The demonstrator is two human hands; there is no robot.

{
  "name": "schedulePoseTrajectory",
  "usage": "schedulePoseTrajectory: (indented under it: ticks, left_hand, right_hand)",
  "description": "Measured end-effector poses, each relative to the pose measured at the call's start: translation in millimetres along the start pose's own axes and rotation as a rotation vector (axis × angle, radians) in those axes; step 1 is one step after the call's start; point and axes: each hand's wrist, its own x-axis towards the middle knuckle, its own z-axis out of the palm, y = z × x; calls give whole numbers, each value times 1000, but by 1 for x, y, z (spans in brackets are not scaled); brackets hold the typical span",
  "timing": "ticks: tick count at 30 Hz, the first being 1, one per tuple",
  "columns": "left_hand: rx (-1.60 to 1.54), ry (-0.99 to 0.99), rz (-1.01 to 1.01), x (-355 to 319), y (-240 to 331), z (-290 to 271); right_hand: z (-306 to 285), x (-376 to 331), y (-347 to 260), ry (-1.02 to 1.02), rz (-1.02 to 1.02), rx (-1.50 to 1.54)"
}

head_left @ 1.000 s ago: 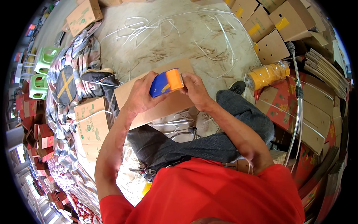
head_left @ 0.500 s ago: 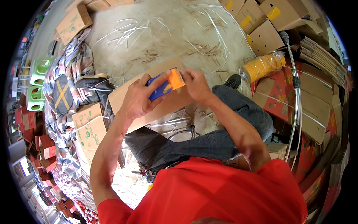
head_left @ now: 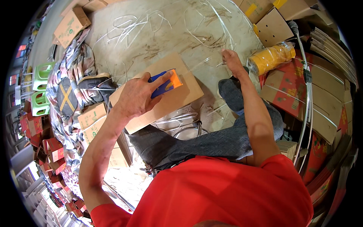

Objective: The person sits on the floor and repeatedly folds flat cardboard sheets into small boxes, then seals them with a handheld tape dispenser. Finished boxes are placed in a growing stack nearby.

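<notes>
Everywhere, cardboard boxes around a strap-littered concrete floor.

concrete floor upper centre, loose pale straps strewn over it, flat cardboard sheet centre, folded boxes upper left

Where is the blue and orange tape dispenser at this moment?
In the head view, the blue and orange tape dispenser is left of centre, held in the left hand over the flat brown cardboard sheet.
</notes>
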Motion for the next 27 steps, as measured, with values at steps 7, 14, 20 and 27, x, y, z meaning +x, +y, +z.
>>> schedulePoseTrajectory:
  ticks: [7, 14, 20, 27]
  left_hand:
    - [30, -44, -6, 8, 2, -2]
    - [61, -21, 2, 16, 4, 1]
    - [154, -53, -39, 28, 11, 5]
    - [150, -93, -16, 39, 12, 6]
  right_hand:
    - [0, -5, 5, -8, 16, 13]
    - [11, -1, 47, -35, 48, 3]
    - [56, -5, 95, -68, 88, 82]
    - [104, -4, 153, -42, -70, -53]
